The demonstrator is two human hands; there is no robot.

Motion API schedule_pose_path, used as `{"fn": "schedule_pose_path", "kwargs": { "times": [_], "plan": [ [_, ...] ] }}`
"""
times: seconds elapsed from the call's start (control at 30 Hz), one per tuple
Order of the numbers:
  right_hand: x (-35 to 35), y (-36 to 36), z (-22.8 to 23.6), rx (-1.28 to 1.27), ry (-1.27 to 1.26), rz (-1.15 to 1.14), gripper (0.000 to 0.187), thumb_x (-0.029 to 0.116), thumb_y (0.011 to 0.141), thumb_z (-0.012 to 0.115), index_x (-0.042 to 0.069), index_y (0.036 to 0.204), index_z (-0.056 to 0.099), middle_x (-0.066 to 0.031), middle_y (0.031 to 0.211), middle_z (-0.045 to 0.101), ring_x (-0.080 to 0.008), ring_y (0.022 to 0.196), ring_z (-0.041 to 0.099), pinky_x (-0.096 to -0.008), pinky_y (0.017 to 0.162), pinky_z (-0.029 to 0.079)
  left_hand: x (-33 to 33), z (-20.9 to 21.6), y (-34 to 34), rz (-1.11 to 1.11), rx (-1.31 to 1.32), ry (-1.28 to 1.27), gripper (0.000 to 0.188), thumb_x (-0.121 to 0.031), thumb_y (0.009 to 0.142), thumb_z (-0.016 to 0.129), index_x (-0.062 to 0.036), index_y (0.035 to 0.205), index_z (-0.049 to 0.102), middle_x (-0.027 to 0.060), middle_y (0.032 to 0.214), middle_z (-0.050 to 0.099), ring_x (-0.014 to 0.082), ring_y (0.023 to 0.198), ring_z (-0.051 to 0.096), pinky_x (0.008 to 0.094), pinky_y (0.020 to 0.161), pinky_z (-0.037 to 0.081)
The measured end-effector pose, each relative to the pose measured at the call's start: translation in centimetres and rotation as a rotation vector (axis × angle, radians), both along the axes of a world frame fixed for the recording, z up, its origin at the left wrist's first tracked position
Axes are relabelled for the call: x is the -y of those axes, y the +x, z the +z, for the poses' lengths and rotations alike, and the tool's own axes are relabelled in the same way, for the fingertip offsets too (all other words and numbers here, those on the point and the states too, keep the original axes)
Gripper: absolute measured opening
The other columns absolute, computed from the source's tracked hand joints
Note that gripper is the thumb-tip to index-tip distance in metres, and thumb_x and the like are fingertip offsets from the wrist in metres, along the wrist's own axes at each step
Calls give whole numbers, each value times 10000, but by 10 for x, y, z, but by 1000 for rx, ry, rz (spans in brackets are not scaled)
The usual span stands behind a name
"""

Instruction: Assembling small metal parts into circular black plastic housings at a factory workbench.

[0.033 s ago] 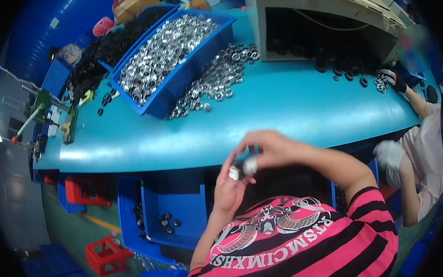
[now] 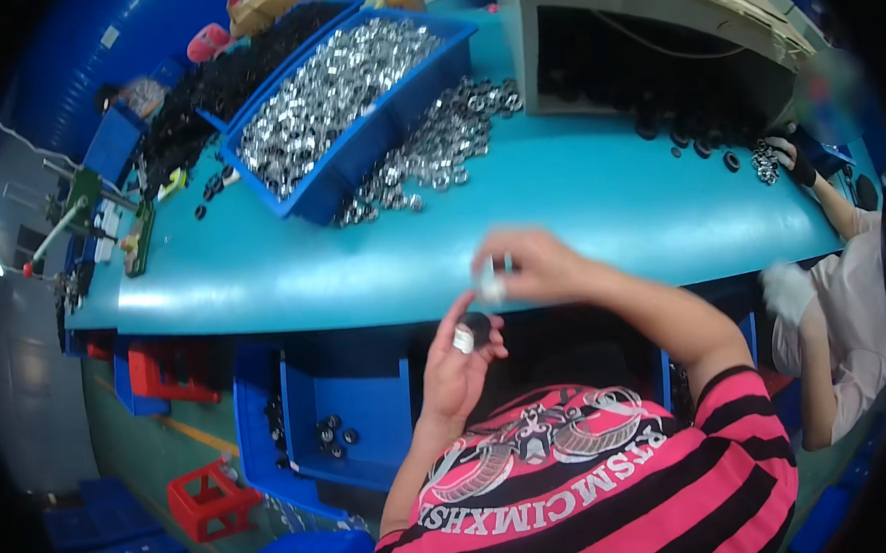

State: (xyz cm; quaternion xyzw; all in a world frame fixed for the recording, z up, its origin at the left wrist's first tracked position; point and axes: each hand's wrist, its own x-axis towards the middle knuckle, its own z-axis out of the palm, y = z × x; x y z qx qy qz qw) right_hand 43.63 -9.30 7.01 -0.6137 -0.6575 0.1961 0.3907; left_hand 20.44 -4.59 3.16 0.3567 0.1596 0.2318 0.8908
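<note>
My left hand (image 2: 451, 376) is palm up in front of the table edge, fingers curled round a small black round part (image 2: 477, 327). A white patch, like tape or a finger cover, shows beside that part. Just above and to the right, over the table's near edge, my right hand (image 2: 535, 264) has its fingers bent into a pinch. Something whitish and blurred is at its fingertips; I cannot make out whether it is a part or a finger covering. The hands are apart by a small gap.
A blue bin (image 2: 304, 206) full of silver rings stands on the teal table (image 2: 293, 284), with loose silver rings (image 2: 436, 152) spilled beside it. Black parts lie near an open carton (image 2: 644, 106). Below is a blue crate (image 2: 365, 406); a co-worker's gloved hand (image 2: 790, 296) is at right.
My right hand has moved up and away from my left hand, opening a gap between them. The black round part stays in my left hand and shows more clearly.
</note>
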Motion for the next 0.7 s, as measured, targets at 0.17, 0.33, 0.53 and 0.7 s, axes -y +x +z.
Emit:
{"fn": "schedule_pose_path", "kwargs": {
  "times": [0.17, 0.33, 0.53, 0.7],
  "plan": [
    [-113, 23, -23, 250, 270, -129, 302, 99, 888, 703, 97, 1189, 697, -118, 1208, 651, -330, 1008, 656, -419, 851, 550, 5, 8, -11, -7, 97, -195, 611, -367, 1127, 434, 7, 1598, 323, 241, 1324, 589, 281, 1075, 644, 414, 970, 554],
    [-143, 12, -46, 450, 177, -102, 278, 129, 899, 711, 112, 1177, 727, -101, 1172, 655, -329, 1072, 637, -450, 934, 553, 4, 11, -19, -36, 112, -191, 538, -336, 1122, 451, 6, 1535, 402, 267, 1355, 575, 346, 1141, 678, 449, 999, 578],
    [-101, 22, -49, 232, 92, -61, 273, 74, 904, 697, 113, 1170, 744, -124, 1077, 664, -282, 912, 661, -392, 820, 555, -6, -12, -19, 18, 122, -199, 441, -353, 1105, 511, 8, 1358, 532, 267, 1287, 636, 374, 1111, 712, 454, 950, 621],
    [3, 9, -12, -764, -245, -21, 344, 21, 953, 633, 32, 1291, 696, -70, 1063, 649, -153, 875, 659, -322, 789, 567, -10, -20, -11, 41, 97, -464, 429, -362, 1105, 510, 22, 1278, 591, 285, 1252, 668, 368, 1082, 721, 461, 935, 626]
  ]
}}
